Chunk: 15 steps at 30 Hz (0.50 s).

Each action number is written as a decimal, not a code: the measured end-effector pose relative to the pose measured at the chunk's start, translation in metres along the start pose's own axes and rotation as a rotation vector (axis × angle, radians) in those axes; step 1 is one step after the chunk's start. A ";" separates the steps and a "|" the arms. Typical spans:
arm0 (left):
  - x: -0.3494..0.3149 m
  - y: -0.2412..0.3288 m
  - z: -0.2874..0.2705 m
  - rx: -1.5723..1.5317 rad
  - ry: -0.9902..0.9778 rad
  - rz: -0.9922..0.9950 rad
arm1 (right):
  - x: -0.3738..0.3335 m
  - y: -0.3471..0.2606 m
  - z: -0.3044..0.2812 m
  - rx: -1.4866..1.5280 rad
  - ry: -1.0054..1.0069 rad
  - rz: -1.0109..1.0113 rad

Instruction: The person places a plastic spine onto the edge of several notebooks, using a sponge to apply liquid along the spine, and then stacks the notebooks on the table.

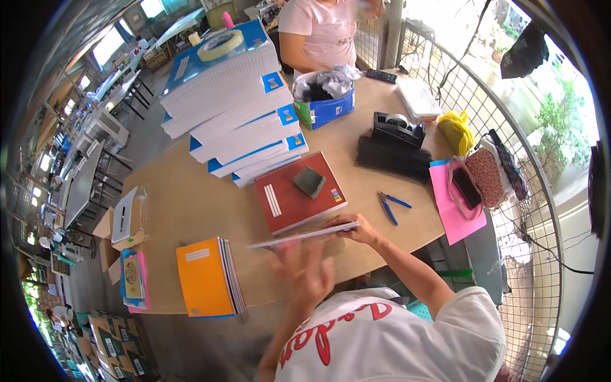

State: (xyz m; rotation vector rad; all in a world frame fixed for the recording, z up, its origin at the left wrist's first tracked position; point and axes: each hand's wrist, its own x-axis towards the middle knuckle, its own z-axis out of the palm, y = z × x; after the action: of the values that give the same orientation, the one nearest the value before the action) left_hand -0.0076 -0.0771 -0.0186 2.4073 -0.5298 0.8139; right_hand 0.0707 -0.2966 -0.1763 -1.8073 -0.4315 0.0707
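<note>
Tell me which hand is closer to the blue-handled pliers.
Right. The right hand grips the thin notebook just left of the pliers; the left hand, motion-blurred, is farther left and lower in the picture.

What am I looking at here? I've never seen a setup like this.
There's no machine: these are a person's two bare hands, seen from a fisheye camera on their head, which bends straight edges. The right hand grips a notebook, seen nearly edge-on. The left hand is blurred, fingers apart; whether it touches is unclear. On the table lie a red notebook bearing a dark block, orange notebooks, a tall notebook stack and blue-handled pliers.
</note>
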 end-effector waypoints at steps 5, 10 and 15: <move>0.014 -0.003 0.086 0.148 -0.263 0.196 | 0.014 -0.008 -0.051 -0.029 -0.051 -0.027; 0.036 0.035 0.084 0.130 -0.218 0.029 | 0.040 0.051 -0.144 -1.062 0.487 0.340; 0.041 0.024 0.101 0.243 -0.129 -0.003 | 0.037 0.058 -0.139 -1.109 0.272 0.032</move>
State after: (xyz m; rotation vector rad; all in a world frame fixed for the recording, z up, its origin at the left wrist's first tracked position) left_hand 0.0544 -0.1648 -0.0513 2.6965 -0.5012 0.7635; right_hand 0.1571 -0.4246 -0.1852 -2.8552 -0.2447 -0.4781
